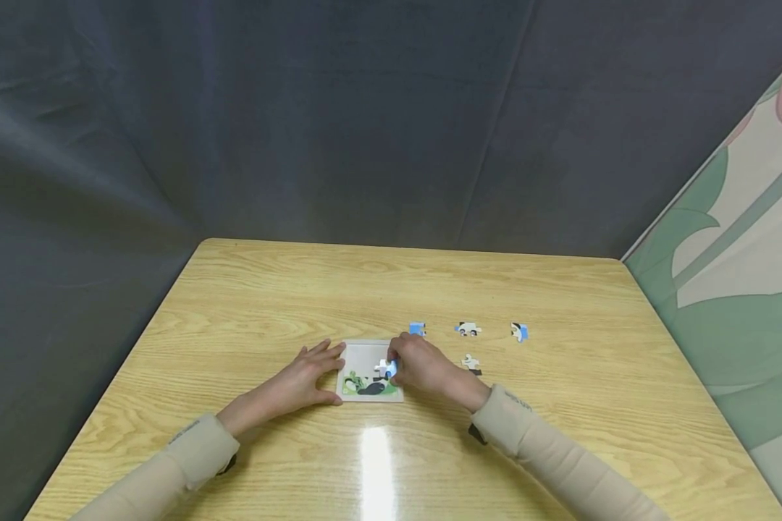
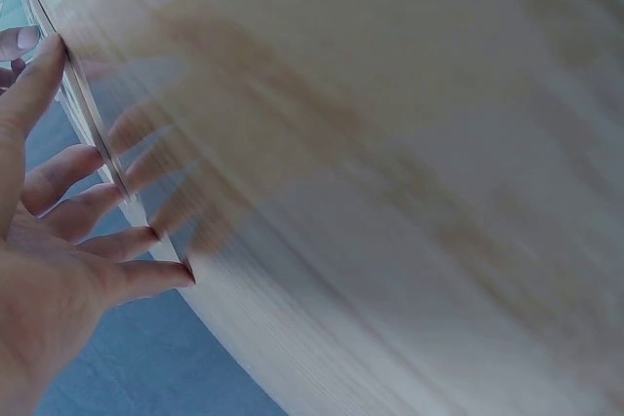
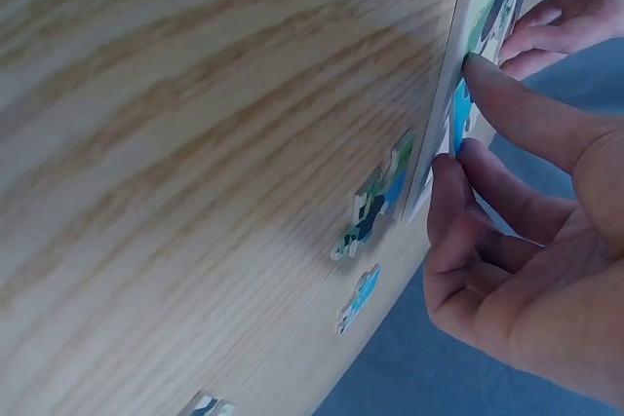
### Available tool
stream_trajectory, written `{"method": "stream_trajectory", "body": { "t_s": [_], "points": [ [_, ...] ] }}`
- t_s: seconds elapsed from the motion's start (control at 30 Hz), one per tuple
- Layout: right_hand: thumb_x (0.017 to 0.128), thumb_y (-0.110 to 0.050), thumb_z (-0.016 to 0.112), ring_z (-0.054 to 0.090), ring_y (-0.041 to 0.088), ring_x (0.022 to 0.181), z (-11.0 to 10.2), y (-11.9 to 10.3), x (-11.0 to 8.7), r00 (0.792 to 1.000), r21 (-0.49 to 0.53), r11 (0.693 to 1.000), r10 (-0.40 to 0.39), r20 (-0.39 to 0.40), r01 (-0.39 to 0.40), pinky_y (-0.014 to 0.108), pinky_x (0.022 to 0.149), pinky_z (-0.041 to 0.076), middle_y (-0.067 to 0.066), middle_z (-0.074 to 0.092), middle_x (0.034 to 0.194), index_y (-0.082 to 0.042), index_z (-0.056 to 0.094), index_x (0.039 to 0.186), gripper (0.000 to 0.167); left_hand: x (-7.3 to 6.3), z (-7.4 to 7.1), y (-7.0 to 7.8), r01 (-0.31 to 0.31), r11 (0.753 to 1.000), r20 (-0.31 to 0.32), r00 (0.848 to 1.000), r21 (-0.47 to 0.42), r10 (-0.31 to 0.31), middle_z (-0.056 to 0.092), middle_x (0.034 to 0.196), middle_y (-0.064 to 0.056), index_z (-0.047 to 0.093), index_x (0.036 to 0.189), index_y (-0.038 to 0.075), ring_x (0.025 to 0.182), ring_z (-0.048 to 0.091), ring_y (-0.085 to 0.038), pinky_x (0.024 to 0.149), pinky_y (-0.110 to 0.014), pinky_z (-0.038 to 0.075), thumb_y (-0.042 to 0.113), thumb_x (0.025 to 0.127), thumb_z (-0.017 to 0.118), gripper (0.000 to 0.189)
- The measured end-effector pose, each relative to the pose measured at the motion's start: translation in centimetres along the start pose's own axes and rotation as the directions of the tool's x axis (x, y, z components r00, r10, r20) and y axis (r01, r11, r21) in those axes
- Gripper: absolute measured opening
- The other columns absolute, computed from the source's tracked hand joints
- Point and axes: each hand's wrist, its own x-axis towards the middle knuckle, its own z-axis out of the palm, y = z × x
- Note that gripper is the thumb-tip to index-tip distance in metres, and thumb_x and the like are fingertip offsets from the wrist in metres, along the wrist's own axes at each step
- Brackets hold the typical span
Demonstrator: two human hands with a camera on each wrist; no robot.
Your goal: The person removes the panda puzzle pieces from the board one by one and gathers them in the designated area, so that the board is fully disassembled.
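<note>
My right hand (image 1: 425, 364) pinches a puzzle piece (image 1: 383, 368) over the right half of the tray (image 1: 371, 399). My spread left hand (image 1: 308, 378) touches the left edge.

Beige sleeves (image 1: 554, 456), dark cuff markings (image 1: 518, 400)

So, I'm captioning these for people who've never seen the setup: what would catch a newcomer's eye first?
Probably the right hand pinching a blue-and-white puzzle piece at the right side of the puzzle tray, while the left hand touches the tray's left edge. Then the loose pieces to the tray's right, and the big flower pattern along the view's right side.
</note>
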Motion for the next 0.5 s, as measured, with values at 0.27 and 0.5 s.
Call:
{"method": "stream_trajectory", "body": {
  "t_s": [0.27, 0.5],
  "points": [
    [0.072, -0.003, 0.083, 0.054, 0.014, 0.078, -0.11, 0.14, -0.25, 0.997, -0.022, 0.997, -0.08, -0.011, 0.08, 0.022, 0.067, 0.049, 0.007, 0.063, 0.092, 0.001, 0.07, 0.106, 0.037, 0.0, -0.03, 0.02, -0.003, 1.0, -0.001, 1.0, 0.003, 0.003, 0.035, 0.151, -0.019, 0.058, 0.128, -0.004, 0.14, 0.024, -0.044, 0.103, -0.072, 0.021, 0.034, 0.08, 0.076, 0.063],
    [0.074, -0.004, 0.081, 0.054, 0.012, 0.079, -0.24, 0.49, -0.42, 0.991, -0.039, 0.991, -0.131, 0.001, 0.131, 0.021, 0.069, 0.049, 0.006, 0.062, 0.092, 0.0, 0.071, 0.106, 0.034, -0.06, -0.04, 0.06, 0.001, 1.0, 0.003, 1.0, -0.002, -0.001, 0.034, 0.151, -0.019, 0.057, 0.128, -0.005, 0.14, 0.023, -0.044, 0.103, -0.072, 0.02, 0.033, 0.08, 0.077, 0.064]
  ]
}}
